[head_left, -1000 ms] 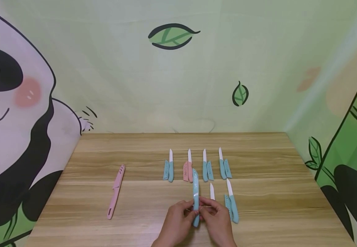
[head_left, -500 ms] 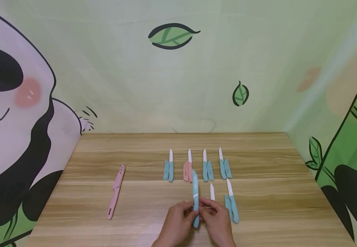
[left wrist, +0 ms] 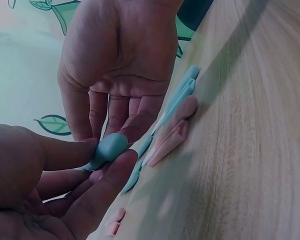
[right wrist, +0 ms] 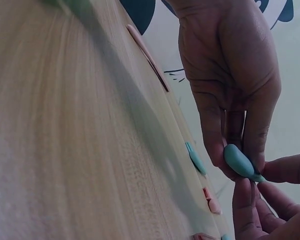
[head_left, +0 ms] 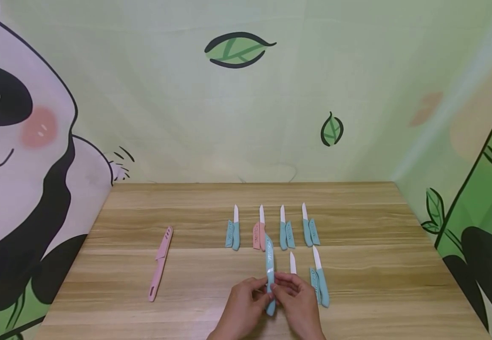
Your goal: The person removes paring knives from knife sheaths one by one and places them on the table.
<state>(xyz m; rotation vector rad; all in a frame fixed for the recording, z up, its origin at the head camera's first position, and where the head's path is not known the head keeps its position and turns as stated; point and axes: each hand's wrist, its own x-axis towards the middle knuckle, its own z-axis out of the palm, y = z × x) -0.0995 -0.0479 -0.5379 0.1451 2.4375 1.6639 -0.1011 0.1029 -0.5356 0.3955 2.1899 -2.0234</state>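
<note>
In the head view, a blue knife in its blue sheath (head_left: 269, 255) stands tilted above the table, tip pointing away. My left hand (head_left: 246, 304) pinches its handle between thumb and fingers. My right hand (head_left: 299, 302) pinches the same knife from the other side, thumb on the handle. The rounded handle end (left wrist: 111, 146) shows between both hands' fingers in the left wrist view, and the handle (right wrist: 238, 161) appears again in the right wrist view. Behind my right hand a white knife blade (head_left: 292, 263) sticks out; its handle is hidden.
A back row holds bare-bladed knives, blue (head_left: 235, 235) and pink (head_left: 262, 231), each beside its sheath. To the right lies another blue knife (head_left: 322, 285) with its sheath (head_left: 314, 283). One sheathed pink knife (head_left: 160, 264) lies apart at left on the wooden table (head_left: 101, 283).
The sheathed knife has slipped slightly toward me between the hands. My right thumb has shifted a little left and up along the handle. The other knives lie as before.
</note>
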